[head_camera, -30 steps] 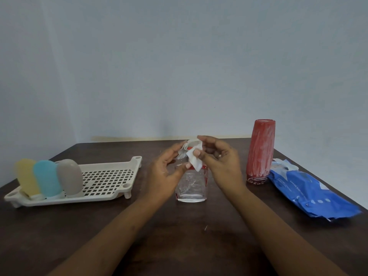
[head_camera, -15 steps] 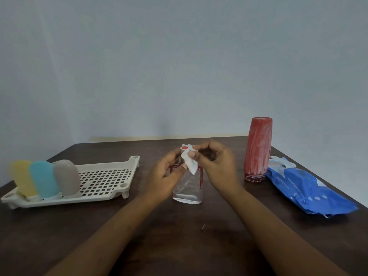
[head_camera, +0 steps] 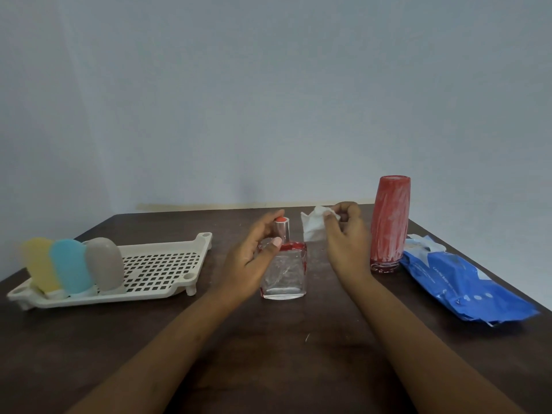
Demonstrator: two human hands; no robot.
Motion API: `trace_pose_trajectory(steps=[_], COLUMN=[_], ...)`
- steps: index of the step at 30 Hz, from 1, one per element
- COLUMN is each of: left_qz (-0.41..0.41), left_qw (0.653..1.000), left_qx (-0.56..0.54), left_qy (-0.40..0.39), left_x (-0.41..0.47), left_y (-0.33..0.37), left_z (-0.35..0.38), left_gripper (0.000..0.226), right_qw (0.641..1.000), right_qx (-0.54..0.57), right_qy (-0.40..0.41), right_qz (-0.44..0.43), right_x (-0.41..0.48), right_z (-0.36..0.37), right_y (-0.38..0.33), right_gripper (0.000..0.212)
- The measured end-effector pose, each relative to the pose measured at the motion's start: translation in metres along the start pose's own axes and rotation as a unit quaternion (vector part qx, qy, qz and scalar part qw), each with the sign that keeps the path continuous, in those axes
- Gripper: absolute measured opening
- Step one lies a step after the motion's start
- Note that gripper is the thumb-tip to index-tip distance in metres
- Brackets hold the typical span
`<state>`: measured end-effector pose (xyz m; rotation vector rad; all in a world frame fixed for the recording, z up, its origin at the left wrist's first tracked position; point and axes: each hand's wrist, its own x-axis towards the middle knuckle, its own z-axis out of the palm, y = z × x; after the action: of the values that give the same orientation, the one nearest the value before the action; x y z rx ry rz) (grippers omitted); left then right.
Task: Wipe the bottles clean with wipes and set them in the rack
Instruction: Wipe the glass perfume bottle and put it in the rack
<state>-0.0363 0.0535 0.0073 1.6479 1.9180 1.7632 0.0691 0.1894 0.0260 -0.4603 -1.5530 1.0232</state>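
Observation:
A clear square glass bottle (head_camera: 285, 273) with a silver cap and red top stands upright at the table's middle. My left hand (head_camera: 251, 258) grips its neck and shoulder from the left. My right hand (head_camera: 348, 237) pinches a crumpled white wipe (head_camera: 312, 227) just right of the cap, apart from the bottle. A tall red bottle (head_camera: 388, 225) stands upside down to the right. The cream rack (head_camera: 167, 264) on the left holds a yellow bottle (head_camera: 40, 264), a blue bottle (head_camera: 70, 264) and a grey bottle (head_camera: 104, 262), all upside down.
A blue pack of wipes (head_camera: 466, 285) lies at the right edge of the dark wooden table (head_camera: 277, 354), its white flap open beside the red bottle. The rack's right part is bare grid. A plain wall rises behind the table.
My right hand has lifted the wipe off the bottle's cap and drawn it to the right, uncovering the cap. My left hand stays on the bottle.

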Motion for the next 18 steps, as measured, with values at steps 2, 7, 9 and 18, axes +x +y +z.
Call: trace_pose_trajectory(steps=[2, 7, 9, 18], left_qz=[0.009, 0.01, 0.002, 0.019], left_qw=[1.0, 0.999, 0.999, 0.995], left_qx=[-0.005, 0.008, 0.002, -0.083], left_qy=[0.014, 0.041, 0.048, 0.05], left_x=[0.001, 0.005, 0.006, 0.009], left_y=[0.003, 0.003, -0.001, -0.008], left_z=[-0.001, -0.005, -0.007, -0.006], left_gripper=[0.035, 0.03, 0.03, 0.031], right_qw=[1.0, 0.999, 0.997, 0.931], right_qx=[-0.018, -0.03, -0.032, -0.124], right_qy=[0.01, 0.002, -0.009, -0.136], right_qz=[-0.001, -0.03, -0.075, -0.316], right_x=[-0.001, -0.005, -0.009, -0.035], right_z=[-0.001, -0.001, 0.0, 0.018], right_y=[-0.001, -0.003, -0.006, -0.01], right_gripper=[0.011, 0.014, 0.018, 0.02])
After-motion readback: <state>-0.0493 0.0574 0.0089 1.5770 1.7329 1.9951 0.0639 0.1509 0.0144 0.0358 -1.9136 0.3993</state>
